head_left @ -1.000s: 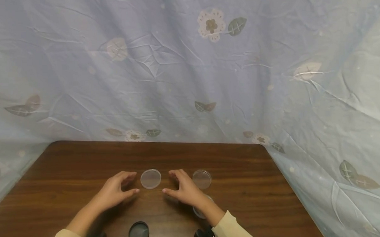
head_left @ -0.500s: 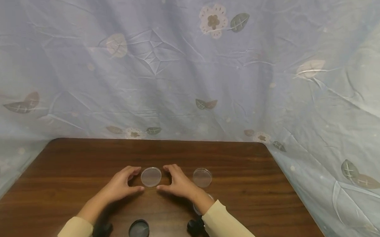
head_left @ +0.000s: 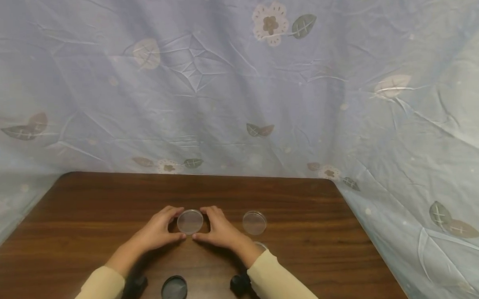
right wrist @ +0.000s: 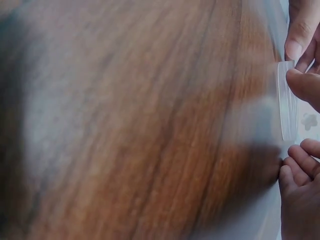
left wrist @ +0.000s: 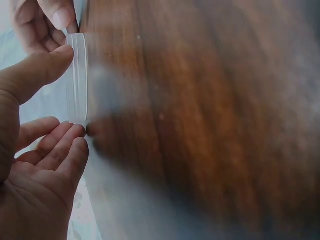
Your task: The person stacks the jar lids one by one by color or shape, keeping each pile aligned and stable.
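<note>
In the head view a clear round petri dish [head_left: 190, 222] lies on the brown wooden table between two hands. My left hand [head_left: 157, 229] curves about its left side, fingers at the far rim and thumb at the near rim. On the right side my right hand [head_left: 220, 231] mirrors it. The left wrist view shows the left fingertips [left wrist: 80, 131] at the dish's edge [left wrist: 77, 80]. A narrow gap separates the right fingers [right wrist: 290, 172] from the dish [right wrist: 285, 102] in the right wrist view. Firm contact cannot be made out.
Another clear round dish [head_left: 254, 223] lies to the right. One more clear dish [head_left: 261, 245] is mostly hidden behind the right forearm. A dark-rimmed round dish [head_left: 174, 291] sits near the front. A floral cloth [head_left: 221, 93] hangs behind the table [head_left: 305, 217].
Both hands have moved inward from either side, closing in on the petri dish. Their thumbs are now much nearer each other. The dishes have stayed in place.
</note>
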